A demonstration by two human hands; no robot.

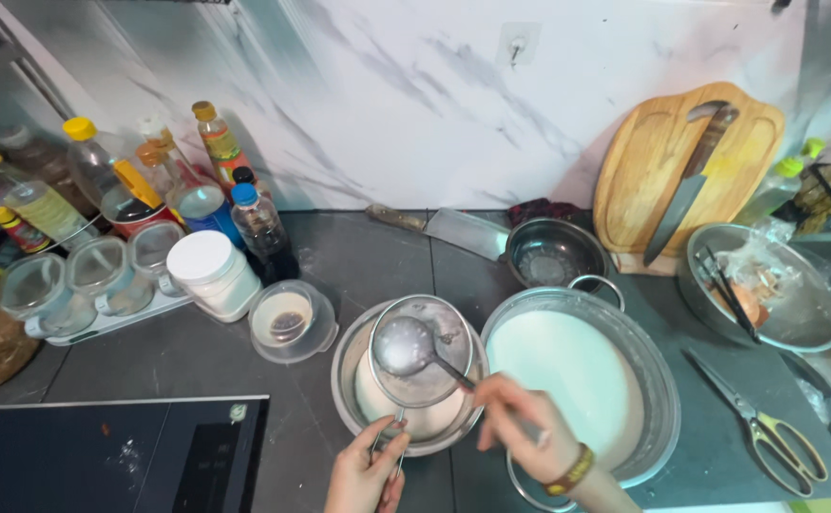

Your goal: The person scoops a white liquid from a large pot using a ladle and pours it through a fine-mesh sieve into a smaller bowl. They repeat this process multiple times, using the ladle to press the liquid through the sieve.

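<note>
— Across the dark counter (358,247), largest first: wide steel pan (658,380) of white liquid on the right, touching the smaller steel bowl (344,370) at centre. Black cooktop (111,456) at lower left.

— And over the smaller bowl?

— Round mesh strainer (434,375) resting on its rim, white liquid pooled beneath. Inside the strainer, a metal ladle (404,345), cup up and to the left, handle running down and to the right.

— So the ladle's long axis?

— Diagonal, from the strainer's centre straight toward the right hand (520,427). Fingers (506,399) closed on the handle's end, just over the seam between bowl and pan. Beaded bracelet at that wrist.

— Left hand (368,470)?

— Below the bowl, fingers wrapped round the strainer's thin handle, which points straight down toward the body. Left hand nearer the strainer, right hand nearer the ladle and the pan.

— Farther out?

— Wooden cutting board (757,142) against the marbled wall with a knife (691,185) leaning on it, a small colander (553,252) in front, another steel bowl with scraps at far right, scissors (767,427) beside the pan. Bottles, lidded jars and a white tub (211,271) at left.
</note>
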